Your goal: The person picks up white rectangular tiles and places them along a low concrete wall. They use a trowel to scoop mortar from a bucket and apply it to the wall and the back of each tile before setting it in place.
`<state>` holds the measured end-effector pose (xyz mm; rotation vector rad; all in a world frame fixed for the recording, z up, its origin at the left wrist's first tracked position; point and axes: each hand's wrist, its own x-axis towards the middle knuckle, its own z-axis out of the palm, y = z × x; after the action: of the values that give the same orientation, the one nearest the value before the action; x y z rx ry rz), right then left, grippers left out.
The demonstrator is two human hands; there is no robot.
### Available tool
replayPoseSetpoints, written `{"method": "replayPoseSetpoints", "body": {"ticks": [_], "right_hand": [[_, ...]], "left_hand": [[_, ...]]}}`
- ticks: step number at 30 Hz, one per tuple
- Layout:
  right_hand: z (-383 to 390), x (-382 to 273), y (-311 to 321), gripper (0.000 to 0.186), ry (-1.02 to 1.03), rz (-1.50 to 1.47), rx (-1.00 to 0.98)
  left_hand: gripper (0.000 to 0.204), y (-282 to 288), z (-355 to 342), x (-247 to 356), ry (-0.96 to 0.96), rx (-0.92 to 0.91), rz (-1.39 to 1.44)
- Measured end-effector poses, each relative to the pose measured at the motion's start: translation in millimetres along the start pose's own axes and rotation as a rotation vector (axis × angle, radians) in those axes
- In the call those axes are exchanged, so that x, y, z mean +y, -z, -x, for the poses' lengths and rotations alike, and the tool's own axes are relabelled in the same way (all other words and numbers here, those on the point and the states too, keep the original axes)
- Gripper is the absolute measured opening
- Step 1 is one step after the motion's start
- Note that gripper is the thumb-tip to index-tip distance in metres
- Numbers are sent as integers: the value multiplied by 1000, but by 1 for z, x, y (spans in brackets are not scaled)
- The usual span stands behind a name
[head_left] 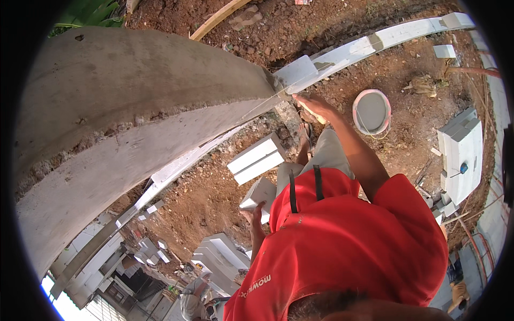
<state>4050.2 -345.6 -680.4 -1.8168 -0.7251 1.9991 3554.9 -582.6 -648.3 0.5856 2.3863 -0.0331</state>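
My left hand grips a light grey block beside my left leg. My right hand reaches forward with fingers stretched out, at the corner where a curved concrete wall meets a low row of white blocks; whether its fingertips touch the corner is unclear. A thin string runs past this corner. Two white blocks lie on the soil beside my feet.
A bucket of grey mix stands at my right. More blocks are stacked at right and behind at lower left. A timber lies on soil beyond the wall. Another person is at lower left, another at lower right.
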Motion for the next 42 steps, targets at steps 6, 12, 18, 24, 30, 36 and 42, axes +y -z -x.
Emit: {"method": "replayPoseSetpoints", "body": {"ticks": [6, 12, 18, 24, 30, 36, 42], "right_hand": [[-21, 21, 25, 76, 123, 310, 231], [0, -37, 76, 79, 90, 253, 395], [12, -6, 14, 72, -30, 97, 32], [11, -9, 23, 73, 54, 535, 559], [24, -6, 67, 61, 167, 444, 932], [24, 32, 3, 73, 126, 407, 848], [2, 3, -56, 61, 209, 290, 560]], "left_hand": [[130, 2, 0, 7, -28, -84, 6], [113, -9, 13, -2, -77, -21, 120], [113, -12, 13, -11, 21, -11, 110], [113, -12, 10, -32, 51, 4, 41], [112, -11, -5, -22, 19, 6, -40], [111, -16, -27, -3, -51, 14, -101], [108, -7, 1, 55, -172, -84, -77]]}}
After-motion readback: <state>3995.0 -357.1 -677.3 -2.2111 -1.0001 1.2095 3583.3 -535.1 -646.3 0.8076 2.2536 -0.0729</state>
